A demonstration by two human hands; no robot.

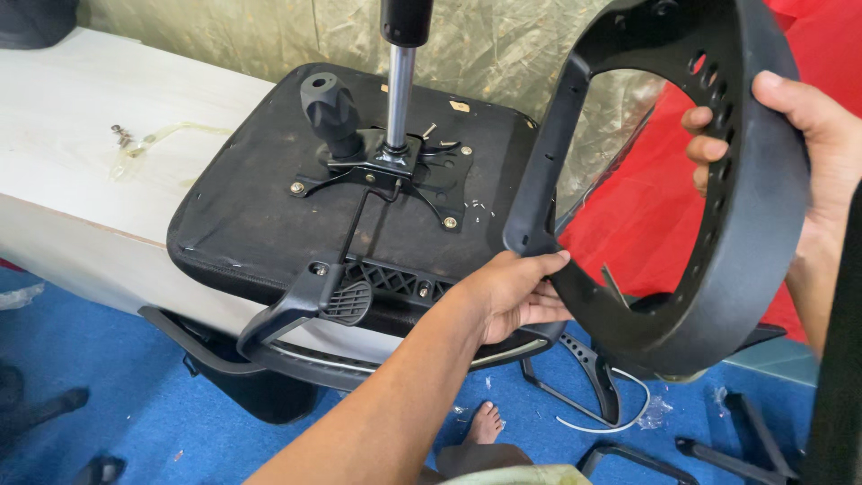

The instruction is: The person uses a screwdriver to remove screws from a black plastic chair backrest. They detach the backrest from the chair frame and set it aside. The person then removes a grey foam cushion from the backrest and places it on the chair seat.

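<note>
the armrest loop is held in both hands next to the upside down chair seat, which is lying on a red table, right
Not quite. The head view shows the black armrest loop held by the left hand and the right hand, beside the upside-down chair seat. But the seat lies on a pale, whitish wooden table, not a red one. The red is a sheet behind the armrest.

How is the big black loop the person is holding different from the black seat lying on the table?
The armrest loop is held up in the air by the left hand and right hand; the seat lies upside down on the table. The loop is an open ring with a row of holes; the seat is a solid pad with a metal plate bolted on. Both are black.
</note>
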